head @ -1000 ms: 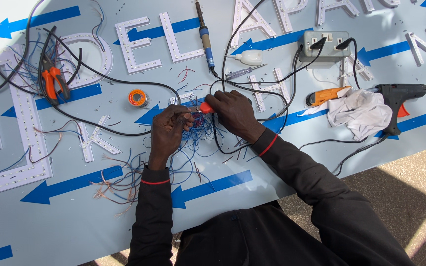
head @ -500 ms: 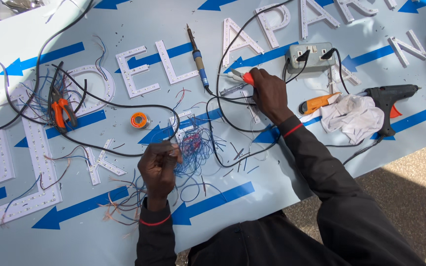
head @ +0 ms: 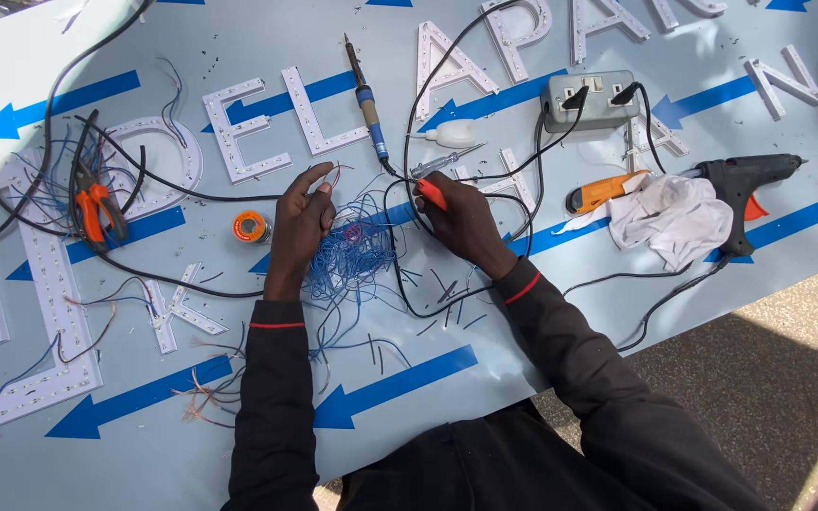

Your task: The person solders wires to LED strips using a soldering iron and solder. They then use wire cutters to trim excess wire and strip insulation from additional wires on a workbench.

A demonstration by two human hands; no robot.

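My left hand (head: 300, 222) pinches thin red and blue wires (head: 331, 176) lifted out of a tangle of blue wires (head: 357, 257) that lies on the pale blue sign panel (head: 485, 378). My right hand (head: 463, 220) is just right of the tangle. It is closed on a small red-handled tool (head: 432, 193) whose tip points up and left. A black cable loops around this hand. A blue-handled soldering iron (head: 367, 99) lies just beyond both hands, next to thin metal tweezers (head: 447, 163).
An orange solder spool (head: 250, 227) sits left of my left hand, and orange pliers (head: 97, 208) lie further left among cables. To the right are a grey power strip (head: 594, 99), orange knife (head: 603, 192), white cloth (head: 669, 218) and black glue gun (head: 745, 180). White LED letters (head: 234, 132) are scattered about.
My right hand reached out toward the tweezers with the red tool, then came back beside the wire tangle. My left hand has raised a few thin wires.
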